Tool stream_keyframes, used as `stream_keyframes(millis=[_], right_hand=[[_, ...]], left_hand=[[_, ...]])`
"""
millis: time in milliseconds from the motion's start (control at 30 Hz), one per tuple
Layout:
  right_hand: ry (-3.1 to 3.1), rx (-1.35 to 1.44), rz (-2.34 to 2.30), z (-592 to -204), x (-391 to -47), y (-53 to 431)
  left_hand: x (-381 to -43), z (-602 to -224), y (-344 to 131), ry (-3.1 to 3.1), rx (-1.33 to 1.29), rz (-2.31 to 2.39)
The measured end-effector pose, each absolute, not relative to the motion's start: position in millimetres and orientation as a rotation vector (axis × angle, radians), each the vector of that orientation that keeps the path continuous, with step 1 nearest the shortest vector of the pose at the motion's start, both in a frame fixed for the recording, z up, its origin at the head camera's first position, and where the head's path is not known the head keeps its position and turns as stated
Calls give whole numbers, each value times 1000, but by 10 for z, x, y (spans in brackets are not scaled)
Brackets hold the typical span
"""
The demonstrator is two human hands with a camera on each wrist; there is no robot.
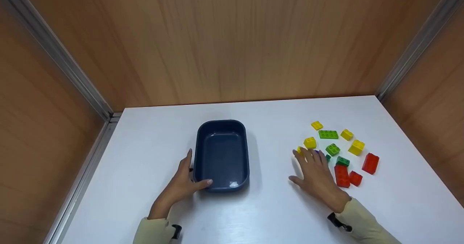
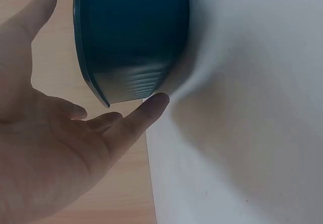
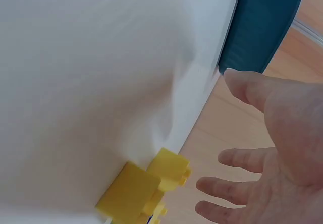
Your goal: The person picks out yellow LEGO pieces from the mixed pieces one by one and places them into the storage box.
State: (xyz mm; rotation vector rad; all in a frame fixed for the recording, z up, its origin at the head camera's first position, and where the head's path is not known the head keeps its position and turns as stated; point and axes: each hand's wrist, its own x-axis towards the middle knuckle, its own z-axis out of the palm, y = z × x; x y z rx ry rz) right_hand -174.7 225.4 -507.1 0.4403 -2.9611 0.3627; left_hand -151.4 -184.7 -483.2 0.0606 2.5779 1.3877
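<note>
A dark blue rectangular tub [image 1: 222, 153] stands on the white table, left of the middle in the head view. My left hand [image 1: 182, 184] is spread at its near left corner, the thumb overlapping the rim and the fingers along the outer left side. In the left wrist view, straight fingers lie close to the tub's wall [image 2: 131, 37]. My right hand [image 1: 319, 177] hovers with spread fingers over the left edge of a group of toy bricks, holding nothing. It partly hides a yellow brick [image 1: 299, 149] and a purple one. Yellow bricks [image 3: 130, 193] show beyond its fingers in the right wrist view.
Scattered over the right of the white table [image 1: 275, 207] are yellow bricks [image 1: 356, 147], green bricks [image 1: 328, 134] and red bricks [image 1: 370, 163]. Wooden panels [image 1: 232, 44] with metal corner posts [image 1: 65, 55] enclose the back and sides.
</note>
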Motion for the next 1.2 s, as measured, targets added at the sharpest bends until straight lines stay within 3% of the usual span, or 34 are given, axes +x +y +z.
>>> stream_keyframes(millis=[1200], right_hand=[[-3042, 344, 275, -5049, -1561, 2816]], left_hand=[[-1542, -4875, -1840, 2526, 123, 1455]])
